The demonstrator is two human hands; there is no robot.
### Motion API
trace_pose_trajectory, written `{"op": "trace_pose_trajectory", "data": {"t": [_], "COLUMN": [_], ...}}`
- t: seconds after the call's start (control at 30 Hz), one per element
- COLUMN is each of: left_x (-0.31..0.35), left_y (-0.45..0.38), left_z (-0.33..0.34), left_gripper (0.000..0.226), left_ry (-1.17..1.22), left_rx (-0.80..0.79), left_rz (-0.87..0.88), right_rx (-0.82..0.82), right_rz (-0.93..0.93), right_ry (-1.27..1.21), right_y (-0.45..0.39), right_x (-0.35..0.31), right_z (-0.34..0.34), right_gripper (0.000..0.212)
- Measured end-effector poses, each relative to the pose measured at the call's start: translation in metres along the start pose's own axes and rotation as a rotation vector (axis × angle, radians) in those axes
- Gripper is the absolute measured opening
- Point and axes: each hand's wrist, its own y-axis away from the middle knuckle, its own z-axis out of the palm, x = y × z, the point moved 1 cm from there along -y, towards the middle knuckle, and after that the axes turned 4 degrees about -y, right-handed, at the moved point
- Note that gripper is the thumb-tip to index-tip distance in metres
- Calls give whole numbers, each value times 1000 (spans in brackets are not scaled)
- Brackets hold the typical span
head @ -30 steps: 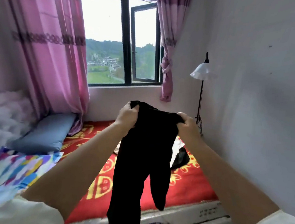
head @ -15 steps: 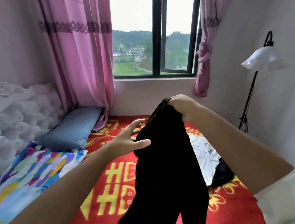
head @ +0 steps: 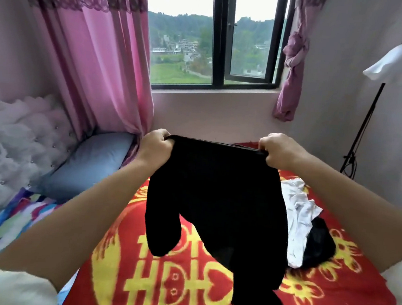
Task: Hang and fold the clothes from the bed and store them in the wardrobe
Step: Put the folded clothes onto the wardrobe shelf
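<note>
Midframe, my left hand (head: 155, 146) and right hand (head: 276, 150) are each gripping a top corner of the black trousers (head: 217, 202), stretching them taut above the red blanket (head: 183, 284); white clothes (head: 298, 209) are lying at right.

Trousers (head: 217, 202) hang above bed (head: 328, 297); pillow (head: 89, 164) left.

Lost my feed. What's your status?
Left hand, right hand grip black cloth trousers by waistband, above red blanket. White garment waiting. Nothing obstructing.
</note>
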Motion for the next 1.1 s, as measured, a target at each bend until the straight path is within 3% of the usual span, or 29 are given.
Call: {"op": "trace_pose_trajectory", "data": {"t": [0.1,0.2,0.3,0.37,0.4,0.57,0.63,0.73,0.77,0.83,0.97,1.03,1.1], "left_x": [-4,-21,-38,-50,-53,-72,-79,-87,-88,-87,-95,-97,-97], "left_y": [-22,-32,-35,-34,-34,-41,-43,-29,-24,-14,-5,-5,9], "left_z": [-14,-21,-22,-26,-31,-53,-55,-46,-41,-37,-51,-57,-58], "left_gripper": [17,20,17,9,6,10,17,27,31,31,19,35,61], "left_ry": [-252,-610,-790,-670,-584,-235,-134,241,363,447,177,-109,-456], "left_rx": [32,-80,-462,-809,-871,-688,-431,-119,-77,-1,35,-164,-504], "left_rz": [75,175,219,147,107,66,105,-29,-90,-114,150,380,499], "right_rx": [8,3,27,38,24,114,172,188,204,234,285,267,126], "right_rz": [135,253,295,296,280,208,162,136,132,116,43,-39,-75], "right_ry": [134,-12,-355,-583,-681,-934,-984,-1093,-1064,-909,-382,-190,-21], "right_y": [-5,-14,-22,-21,-19,-14,-11,-6,-5,0,24,38,57], "right_x": [24,32,27,16,10,-11,-18,-33,-36,-38,-49,-52,-57], "right_z": [13,18,21,21,21,22,22,27,28,27,14,11,20], "right_gripper": [19,16,23,26,25,40,40,22,13,16,23,37,62]}}
